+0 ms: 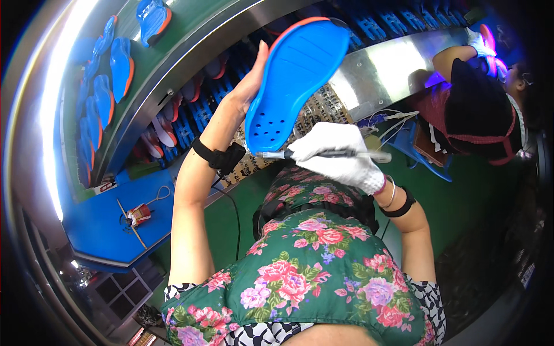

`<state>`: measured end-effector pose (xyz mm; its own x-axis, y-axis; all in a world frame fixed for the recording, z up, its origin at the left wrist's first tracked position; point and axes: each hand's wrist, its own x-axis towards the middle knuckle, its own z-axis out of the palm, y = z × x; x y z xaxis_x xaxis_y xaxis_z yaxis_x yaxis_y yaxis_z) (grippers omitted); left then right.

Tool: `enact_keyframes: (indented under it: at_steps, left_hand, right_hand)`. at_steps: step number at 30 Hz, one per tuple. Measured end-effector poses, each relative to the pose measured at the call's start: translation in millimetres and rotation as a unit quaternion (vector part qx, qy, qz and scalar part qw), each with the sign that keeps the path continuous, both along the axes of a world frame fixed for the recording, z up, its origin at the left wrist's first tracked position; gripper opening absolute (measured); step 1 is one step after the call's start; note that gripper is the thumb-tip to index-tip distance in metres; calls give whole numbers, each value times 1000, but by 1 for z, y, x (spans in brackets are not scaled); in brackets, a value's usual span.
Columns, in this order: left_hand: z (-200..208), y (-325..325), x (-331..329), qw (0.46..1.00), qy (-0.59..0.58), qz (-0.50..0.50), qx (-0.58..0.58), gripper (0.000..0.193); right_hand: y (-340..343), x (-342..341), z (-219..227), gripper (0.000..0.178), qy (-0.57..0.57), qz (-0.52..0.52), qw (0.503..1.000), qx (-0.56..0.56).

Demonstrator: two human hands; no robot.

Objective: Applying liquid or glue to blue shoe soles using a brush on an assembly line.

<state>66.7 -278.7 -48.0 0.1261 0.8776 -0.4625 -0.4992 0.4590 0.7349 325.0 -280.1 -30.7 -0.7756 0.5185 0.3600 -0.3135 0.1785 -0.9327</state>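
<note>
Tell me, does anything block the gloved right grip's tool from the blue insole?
Nothing visible does. The right grip holds the pen-like tool with its tip at the perforated end of the blue insole; I can't tell whether they touch. The left grip holds the insole farther up its left side.

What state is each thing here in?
Blue insole, held up by the left hand.
Pen-like tool, gripped by the gloved right hand, tip near the insole's perforated end.
Other blue insoles, resting on the green surface.
Strip light, lit.
Co-worker's hand, gloved, holding a pink-lit piece.
</note>
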Motion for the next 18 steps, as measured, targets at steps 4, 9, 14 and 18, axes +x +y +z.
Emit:
enact_keyframes:
  at_steps: [4,9,14,18]
  left_hand:
    - [15,26,-20,938,-313,-5,150,86]
    - [48,76,-61,830,-387,122,382,52]
    - [60,45,-56,856,-175,334,354,75]
    - [41,-4,-23,822,-446,201,291,94]
  right_hand:
    - [18,3,11,14,0,-27,917,-398]
    - [42,-10,13,17,120,-95,832,-533]
    - [57,-31,14,20,170,-72,796,-576]
    - [58,-40,16,20,192,-56,776,-599]
